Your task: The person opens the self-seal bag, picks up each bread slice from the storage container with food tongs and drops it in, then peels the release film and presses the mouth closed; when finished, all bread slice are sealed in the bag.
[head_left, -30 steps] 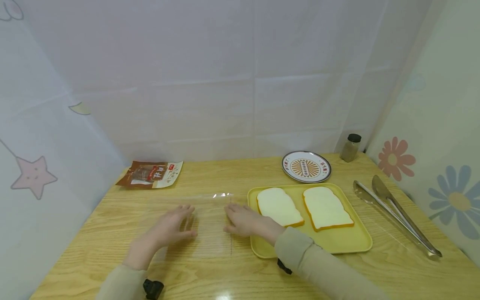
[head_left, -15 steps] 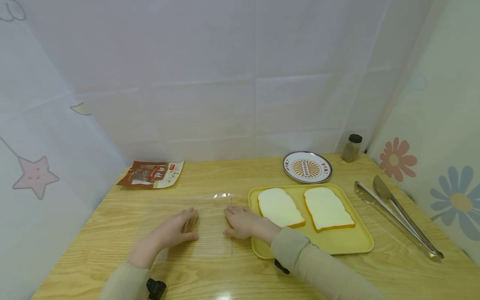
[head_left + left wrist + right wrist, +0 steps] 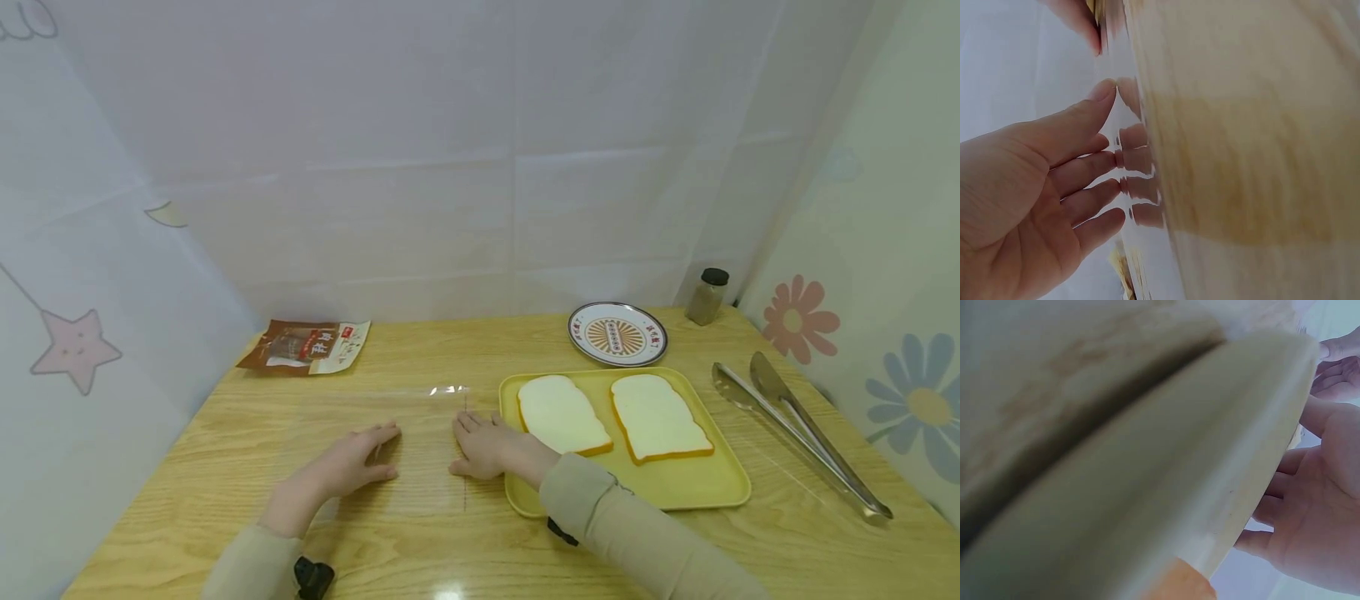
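A clear flat plastic sheet (image 3: 423, 492) lies on the wooden table, with a thin reddish line near its right side and a bright glint along its far edge. My left hand (image 3: 348, 464) rests over it palm down, fingers extended and thumb apart. In the left wrist view, the fingertips (image 3: 1116, 219) of that hand meet a glossy surface that mirrors them. My right hand (image 3: 487, 447) lies with straight fingers over the reddish line, its forearm crossing the tray's left edge. In the right wrist view, the tray's rim (image 3: 1229, 506) partly hides the right fingers. Nothing is gripped.
A yellow tray (image 3: 660, 492) on the right bears two bread slices (image 3: 562, 417). Behind it are a patterned plate (image 3: 617, 335) and a black-capped jar (image 3: 707, 297). Metal tongs (image 3: 802, 442) lie at far right, a brown food packet (image 3: 303, 347) at back left.
My left hand has shifted slightly right over the plastic sheet. The right forearm has moved a little left, while the right fingers stay near the reddish line.
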A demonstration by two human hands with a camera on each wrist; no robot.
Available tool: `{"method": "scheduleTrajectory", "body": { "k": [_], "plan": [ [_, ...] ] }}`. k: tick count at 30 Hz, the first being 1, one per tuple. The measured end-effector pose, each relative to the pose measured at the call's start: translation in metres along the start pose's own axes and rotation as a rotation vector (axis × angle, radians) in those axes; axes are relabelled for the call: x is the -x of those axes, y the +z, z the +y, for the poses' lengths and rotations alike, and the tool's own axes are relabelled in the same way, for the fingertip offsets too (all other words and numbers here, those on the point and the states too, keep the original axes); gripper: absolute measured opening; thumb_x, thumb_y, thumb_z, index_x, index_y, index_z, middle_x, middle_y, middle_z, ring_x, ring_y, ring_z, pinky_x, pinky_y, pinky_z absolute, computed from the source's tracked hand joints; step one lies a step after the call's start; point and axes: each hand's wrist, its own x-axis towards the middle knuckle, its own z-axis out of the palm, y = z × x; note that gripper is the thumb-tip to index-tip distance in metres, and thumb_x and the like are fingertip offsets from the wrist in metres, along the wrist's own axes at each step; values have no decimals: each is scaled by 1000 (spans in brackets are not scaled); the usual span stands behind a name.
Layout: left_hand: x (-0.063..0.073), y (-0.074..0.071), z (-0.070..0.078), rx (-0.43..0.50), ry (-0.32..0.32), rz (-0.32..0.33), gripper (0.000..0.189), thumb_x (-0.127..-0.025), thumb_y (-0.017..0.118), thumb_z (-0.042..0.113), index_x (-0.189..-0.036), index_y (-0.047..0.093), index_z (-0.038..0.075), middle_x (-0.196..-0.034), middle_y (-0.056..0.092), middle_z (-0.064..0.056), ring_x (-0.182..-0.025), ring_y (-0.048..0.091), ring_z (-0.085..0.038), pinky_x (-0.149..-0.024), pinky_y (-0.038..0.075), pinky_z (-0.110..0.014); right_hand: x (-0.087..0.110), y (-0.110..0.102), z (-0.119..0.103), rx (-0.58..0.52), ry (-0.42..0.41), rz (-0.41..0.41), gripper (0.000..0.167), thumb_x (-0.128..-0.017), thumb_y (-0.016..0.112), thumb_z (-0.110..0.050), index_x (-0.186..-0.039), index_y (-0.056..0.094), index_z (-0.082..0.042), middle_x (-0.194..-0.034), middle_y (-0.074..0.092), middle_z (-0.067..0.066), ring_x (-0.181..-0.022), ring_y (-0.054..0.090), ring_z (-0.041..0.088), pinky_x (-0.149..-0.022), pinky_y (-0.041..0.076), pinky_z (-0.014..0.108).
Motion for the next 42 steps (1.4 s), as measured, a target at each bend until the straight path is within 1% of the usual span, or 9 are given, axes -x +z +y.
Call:
{"method": "scheduleTrajectory", "body": {
  "k": [6,14,19,21,26,29,31,33,42],
  "plan": [
    [-1,-2,1,1,-13,6,62,-85,69,23,-134,47,-6,-141,42,-27,-129,40,-46,-105,37,-56,0,-1,-3,12,12,-4,73,-96,46,-49,-150,21,-8,-158,15,7,-147,14,20,-119,17,47],
    [-5,-3,0,-46,6,53,54,-80,73,20,-125,57,-5,-132,52,-26,-119,52,-42,-99,45,-50,2,-2,-3,11,6,-3,72,-96,45,-48,-150,20,-7,-158,15,8,-147,14,20,-119,17,47],
    [-7,-2,0,-68,28,92,44,-79,74,18,-116,64,-3,-117,64,-21,-104,64,-34,-87,53,-44,0,0,-2,23,1,6,72,-96,46,-48,-150,22,-7,-158,17,8,-146,15,20,-119,19,47],
    [-8,-1,0,-88,50,113,36,-79,74,16,-110,68,-2,-107,69,-17,-95,67,-30,-81,55,-41,0,1,-2,20,4,7,72,-96,46,-48,-150,22,-7,-158,17,8,-146,15,21,-119,18,47],
    [-11,1,0,-133,126,149,15,-81,72,12,-95,74,6,-92,73,-6,-85,69,-22,-74,57,-35,-1,2,-1,22,8,4,72,-96,46,-48,-150,21,-8,-158,16,7,-147,14,21,-119,18,48],
    [-14,1,2,-152,168,153,4,-82,71,9,-81,73,12,-81,72,1,-70,64,-10,-63,54,-26,-1,1,-1,22,7,0,72,-96,46,-48,-151,21,-9,-158,15,7,-147,14,21,-119,17,48],
    [-14,0,3,-158,186,154,11,-82,70,7,-74,70,15,-74,70,5,-62,54,-3,-57,47,-21,-1,1,-1,18,7,-3,72,-96,46,-47,-151,21,-9,-158,15,7,-147,13,21,-119,17,48],
    [-15,0,4,-164,192,151,17,-82,70,6,-68,67,16,-69,66,7,-58,45,0,-54,41,-18,0,1,-1,16,7,-4,71,-96,47,-47,-151,21,-9,-158,15,7,-147,13,21,-119,17,48],
    [-16,2,7,-169,181,170,14,-81,70,3,-70,70,13,-69,67,4,-59,46,2,-54,43,-17,0,0,-2,26,2,8,70,-95,49,-46,-150,24,-11,-158,18,6,-146,16,20,-118,19,48]
  ]
}}
